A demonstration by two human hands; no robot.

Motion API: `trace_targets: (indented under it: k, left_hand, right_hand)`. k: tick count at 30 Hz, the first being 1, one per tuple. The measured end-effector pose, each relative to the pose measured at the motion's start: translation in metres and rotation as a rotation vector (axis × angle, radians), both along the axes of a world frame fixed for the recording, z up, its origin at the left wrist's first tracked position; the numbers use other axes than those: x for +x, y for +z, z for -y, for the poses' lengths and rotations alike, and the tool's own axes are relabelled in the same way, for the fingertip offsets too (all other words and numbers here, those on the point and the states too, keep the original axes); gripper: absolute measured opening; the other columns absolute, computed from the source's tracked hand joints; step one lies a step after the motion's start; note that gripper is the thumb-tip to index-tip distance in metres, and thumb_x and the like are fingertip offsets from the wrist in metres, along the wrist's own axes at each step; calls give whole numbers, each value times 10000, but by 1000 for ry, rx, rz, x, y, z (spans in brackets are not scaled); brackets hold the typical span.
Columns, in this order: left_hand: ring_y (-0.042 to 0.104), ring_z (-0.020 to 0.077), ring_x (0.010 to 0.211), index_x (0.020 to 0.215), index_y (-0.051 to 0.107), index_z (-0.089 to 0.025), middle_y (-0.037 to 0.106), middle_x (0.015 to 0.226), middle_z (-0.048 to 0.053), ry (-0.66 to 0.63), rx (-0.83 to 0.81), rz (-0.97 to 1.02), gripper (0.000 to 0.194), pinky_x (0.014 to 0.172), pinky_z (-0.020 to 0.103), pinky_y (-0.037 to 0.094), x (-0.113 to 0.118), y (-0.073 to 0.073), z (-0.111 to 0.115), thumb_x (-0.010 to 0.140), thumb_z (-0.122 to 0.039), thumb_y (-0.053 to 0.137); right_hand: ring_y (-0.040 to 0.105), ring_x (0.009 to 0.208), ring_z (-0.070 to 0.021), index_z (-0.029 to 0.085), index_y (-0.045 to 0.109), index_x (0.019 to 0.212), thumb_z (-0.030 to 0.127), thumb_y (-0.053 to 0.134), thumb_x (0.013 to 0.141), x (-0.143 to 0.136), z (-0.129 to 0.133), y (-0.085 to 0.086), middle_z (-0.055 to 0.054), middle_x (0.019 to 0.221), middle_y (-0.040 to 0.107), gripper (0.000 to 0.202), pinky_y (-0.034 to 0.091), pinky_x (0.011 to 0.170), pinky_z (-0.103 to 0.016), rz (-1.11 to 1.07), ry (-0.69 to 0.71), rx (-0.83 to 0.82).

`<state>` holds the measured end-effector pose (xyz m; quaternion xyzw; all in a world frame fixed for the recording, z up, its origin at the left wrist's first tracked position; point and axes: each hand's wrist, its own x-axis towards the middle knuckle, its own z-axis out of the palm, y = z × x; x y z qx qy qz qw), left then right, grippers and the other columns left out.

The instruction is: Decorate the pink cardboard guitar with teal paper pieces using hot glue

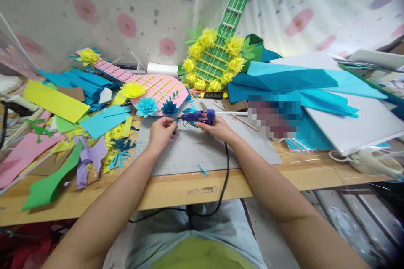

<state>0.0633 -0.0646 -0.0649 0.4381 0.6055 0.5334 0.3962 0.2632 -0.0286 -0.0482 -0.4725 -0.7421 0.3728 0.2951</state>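
My right hand [217, 128] is wrapped round a blue-purple hot glue gun [198, 116], whose nozzle points left. A white glue stick [232, 113] sticks out of its back. Close to the nozzle, my left hand [162, 133] is closed in a pinch on a small piece of blue paper, mostly hidden by the fingers. Just beyond lies a pink paper guitar [172, 86] with yellow sticks across it. On its lower edge are a light blue paper flower [147, 106] and a dark blue paper flower [169, 107].
A grey cutting mat [189, 162] lies under my hands. The gun's black cord [226, 168] drops over the table edge. Coloured paper scraps [116, 138] cover the left. A green guitar [217, 59] with yellow flowers leans behind. Blue paper sheets [284, 77] and a white board [360, 122] lie right.
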Motion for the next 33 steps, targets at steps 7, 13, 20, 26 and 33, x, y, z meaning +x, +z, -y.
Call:
trace_targets:
  k: [7, 13, 20, 26, 33]
  left_hand:
    - [624, 145, 540, 726, 607, -145, 626, 594, 10, 4, 0, 5, 269, 407, 212, 491, 0, 0, 0, 604, -367, 695]
    - [643, 160, 562, 743, 607, -145, 642, 618, 21, 5, 10, -7, 268, 410, 218, 493, -2, -2, -2, 621, -372, 681]
    - [641, 158, 563, 737, 611, -148, 641, 613, 16, 10, 5, -5, 254, 417, 215, 495, -1, -1, -1, 618, -362, 678]
    - [623, 140, 537, 733, 615, -147, 634, 598, 14, 4, 5, -10, 241, 411, 203, 491, 0, 0, 0, 619, -349, 680]
    - [615, 138, 528, 724, 616, -147, 629, 591, 12, 2, 8, -16, 243, 411, 209, 493, 1, 0, -1, 614, -354, 682]
  right_hand:
    - [580, 669, -159, 177, 686, 884, 590, 607, 713, 3, -3, -2, -20, 642, 627, 454, 431, 615, -258, -15, -22, -13]
    - [544, 591, -132, 174, 689, 885, 580, 613, 710, 4, -3, -2, -6, 607, 609, 449, 416, 579, -247, -2, -5, -40]
    - [584, 722, -159, 187, 693, 948, 547, 622, 719, 1, 1, 3, -17, 682, 639, 432, 433, 640, -252, 3, -1, 2]
    - [596, 755, -173, 187, 698, 952, 559, 611, 727, 1, 0, 2, -30, 715, 657, 443, 439, 656, -262, -7, 7, 12]
    - [599, 762, -176, 196, 696, 961, 563, 612, 724, 1, -1, 1, -27, 725, 662, 445, 445, 663, -265, -17, 4, 11]
